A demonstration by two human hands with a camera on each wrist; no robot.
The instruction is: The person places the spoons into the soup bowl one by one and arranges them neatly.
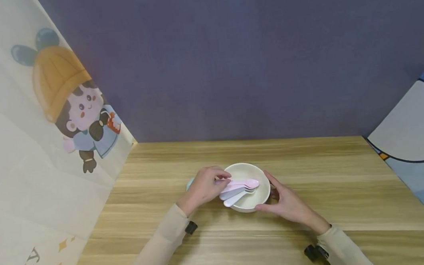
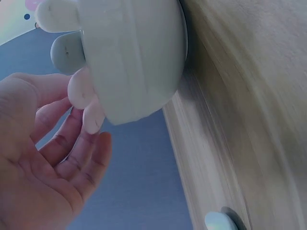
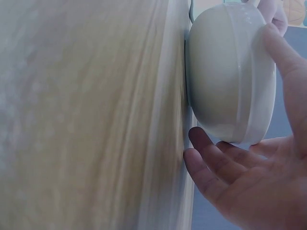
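A cream bowl [image 1: 242, 170] stands on the wooden table with several small utensils leaning over its left rim. Uppermost lies a pink spoon [image 1: 251, 183], its head inside the bowl. Beside it are a blue-grey utensil [image 1: 229, 193] and a white one [image 1: 233, 199]. My left hand [image 1: 208, 185] pinches the pink handle end at the left rim, and the left wrist view shows two pink handles [image 2: 81, 88] there. Round the bowl's right side goes my right hand [image 1: 289, 202], thumb at the near rim, index finger at the far right.
A pale blue object [image 1: 189, 183] lies on the table [image 1: 308, 175], partly hidden behind my left hand. At the back rises a dark blue wall panel [image 1: 244, 66]. A printed cartoon panel [image 1: 85, 111] stands on the left, another [image 1: 413, 126] on the right.
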